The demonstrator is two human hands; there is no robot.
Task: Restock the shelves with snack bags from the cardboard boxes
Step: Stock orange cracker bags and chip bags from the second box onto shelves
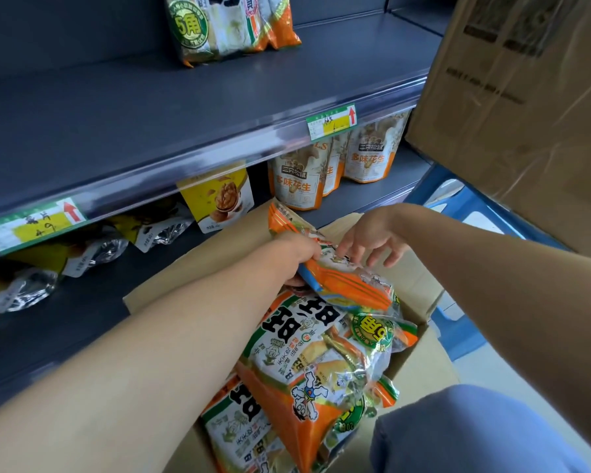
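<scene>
The dark grey metal shelving unit fills the upper left, its flat matte boards edged with a glossy clear plastic price strip that carries green and yellow paper labels. Below that shelving stands the open brown cardboard box, its rough flaps folded outward, packed with crinkly orange, green and white plastic snack bags lying in a loose heap. A second, taller taped cardboard box rises to the right of the shelving, on a blue plastic stool. On the top board of the shelving rest two matching glossy snack bags, upright. Under the price strip stand orange and cream peanut pouches, a yellow walnut pouch and slumped yellow and silver foil bags. Above the open box, the left hand is clenched on the sealed end of one orange snack bag, lifted just over the heap. The right hand hovers beside it, fingers spread, fingertips touching the bag's top and gripping nothing.
</scene>
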